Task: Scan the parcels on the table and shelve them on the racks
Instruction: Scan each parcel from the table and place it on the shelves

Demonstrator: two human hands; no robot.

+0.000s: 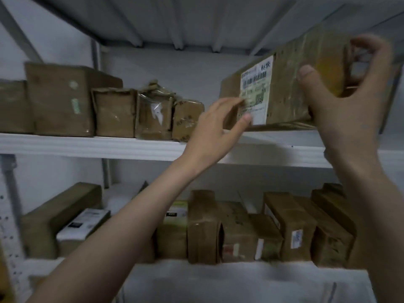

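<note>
Long brown tape-wrapped cardboard parcel with a white printed shipping label on its near face, lower edge down on the white metal upper shelf board, right end raised and tilted toward the underside of the white ribbed shelf above. Right hand clasped round the parcel's right end, thumb pressed on the near face, fingers curled over the far corner, blurred. Left hand open, fingers stretched out, tips touching the label's lower left corner, palm over the shelf's front lip.

Open room: bare strip of upper board between the parcel's left end and the nearest neighbour, partly covered by the left hand; more bare board under and right of the parcel, out to the frame edge. Little gap between the parcel's raised top edge and the ribbed shelf overhead.

Left on the same board, a row of smaller brown cardboard boxes, touching side by side, the tallest brown box near the left; a crumpled one wrapped in clear film fourth along; a small squat one closest to the left hand.

Lower shelf crowded with upright brown parcels packed tight, one long box with a white-and-black label lying slanted at the left. Grey upright post at the far left edge.
</note>
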